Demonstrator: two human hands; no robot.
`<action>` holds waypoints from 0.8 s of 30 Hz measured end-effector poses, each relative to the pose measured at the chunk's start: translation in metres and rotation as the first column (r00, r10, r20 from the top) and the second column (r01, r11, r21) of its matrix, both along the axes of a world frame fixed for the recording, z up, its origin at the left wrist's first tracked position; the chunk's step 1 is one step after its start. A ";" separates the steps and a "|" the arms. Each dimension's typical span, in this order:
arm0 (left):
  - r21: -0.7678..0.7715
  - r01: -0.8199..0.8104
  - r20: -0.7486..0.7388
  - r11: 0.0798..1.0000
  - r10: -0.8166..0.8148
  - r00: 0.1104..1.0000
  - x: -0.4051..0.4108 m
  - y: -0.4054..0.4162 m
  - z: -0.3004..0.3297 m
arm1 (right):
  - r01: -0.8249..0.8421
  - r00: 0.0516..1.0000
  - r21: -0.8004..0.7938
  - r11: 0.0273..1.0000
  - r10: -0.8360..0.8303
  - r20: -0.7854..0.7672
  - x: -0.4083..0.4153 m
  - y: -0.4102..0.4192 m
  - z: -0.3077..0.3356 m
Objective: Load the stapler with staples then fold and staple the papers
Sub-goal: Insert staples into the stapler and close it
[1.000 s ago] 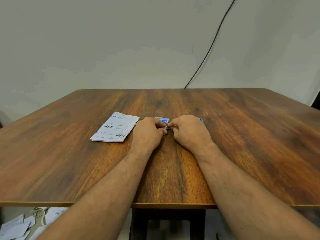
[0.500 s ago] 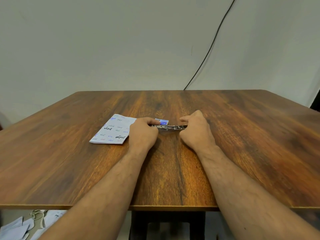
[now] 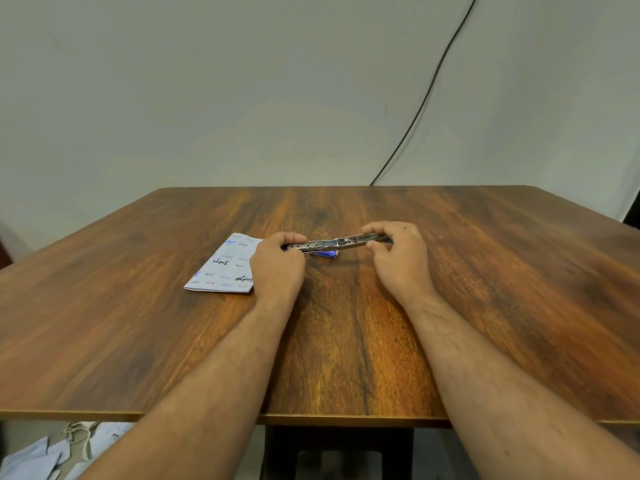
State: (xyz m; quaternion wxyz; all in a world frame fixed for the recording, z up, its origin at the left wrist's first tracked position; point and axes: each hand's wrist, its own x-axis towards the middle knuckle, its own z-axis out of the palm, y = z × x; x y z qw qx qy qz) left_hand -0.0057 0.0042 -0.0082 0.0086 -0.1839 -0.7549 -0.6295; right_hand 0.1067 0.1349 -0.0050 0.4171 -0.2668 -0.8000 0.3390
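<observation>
Head view: stapler [image 3: 332, 243] between both hands.

A shiny metal stapler [image 3: 337, 242] is being held open and stretched out above the wooden table [image 3: 138, 323] by 2 hands: the left hand [image 3: 277, 268] and the right hand [image 3: 398, 258]. Folded papers [image 3: 225, 265] are lying beside the left hand. A small blue box [image 3: 325, 253] is lying under the stapler.

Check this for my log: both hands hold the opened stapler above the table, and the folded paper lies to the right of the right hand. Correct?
Not quite. The head view shows the folded paper beside the left hand, not the right hand. Both hands do hold the opened stapler above the table.
</observation>
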 end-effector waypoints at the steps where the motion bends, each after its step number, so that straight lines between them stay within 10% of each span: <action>1: 0.000 -0.001 0.000 1.000 0.001 1.000 0.000 0.000 0.000 | -0.003 1.000 0.016 1.000 0.004 -0.028 0.000 0.000 0.000; 9: 0.004 0.090 -0.048 0.996 -0.090 0.995 0.001 0.002 -0.001 | -0.127 0.937 -0.110 0.986 0.083 -0.339 0.000 -0.006 0.003; 24: 0.183 0.401 -0.065 0.898 -0.396 0.916 0.011 -0.004 0.001 | -0.283 0.945 0.179 0.942 0.242 0.218 -0.008 -0.008 -0.009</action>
